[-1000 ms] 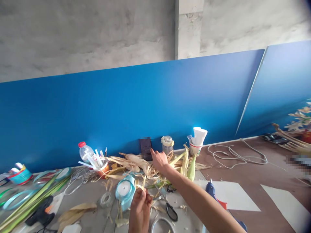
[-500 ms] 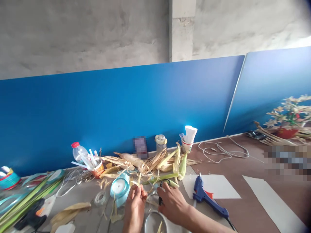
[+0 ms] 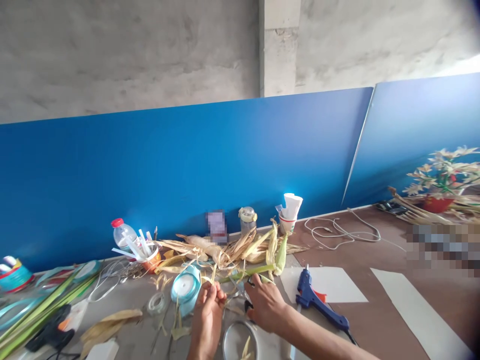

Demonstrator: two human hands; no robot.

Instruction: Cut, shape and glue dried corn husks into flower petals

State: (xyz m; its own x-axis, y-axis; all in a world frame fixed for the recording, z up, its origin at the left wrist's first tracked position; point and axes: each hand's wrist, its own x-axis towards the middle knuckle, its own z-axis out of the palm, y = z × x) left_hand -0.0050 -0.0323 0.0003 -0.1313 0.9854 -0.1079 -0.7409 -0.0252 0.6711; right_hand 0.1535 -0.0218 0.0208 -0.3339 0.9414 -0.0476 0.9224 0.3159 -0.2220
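My left hand (image 3: 208, 310) is closed in a pinch, with a small pale strip of dried corn husk (image 3: 214, 272) sticking up from the fingertips. To its right, my right hand (image 3: 264, 305) grips a pair of scissors by the black handle (image 3: 248, 305). The blades point toward the left hand, partly blurred and hard to separate from the husks behind. A round metal-rimmed dish (image 3: 224, 345) with husk scraps in it lies below the hands. Just left of the left hand is a spool of light blue ribbon (image 3: 184, 285).
Dried corn husks (image 3: 228, 252) are heaped along the blue partition (image 3: 180, 175). A blue glue gun (image 3: 322, 305) lies on white paper (image 3: 347, 287) at right. Paper cups, a bottle (image 3: 123, 233), a jar (image 3: 247, 220), a white cable (image 3: 345, 235) and green stalks (image 3: 41, 305) surround the work area.
My right hand has shifted slightly, and the scissors' handle loops look more spread apart. The left hand keeps its pinch on the husk strip. The view has moved a little.
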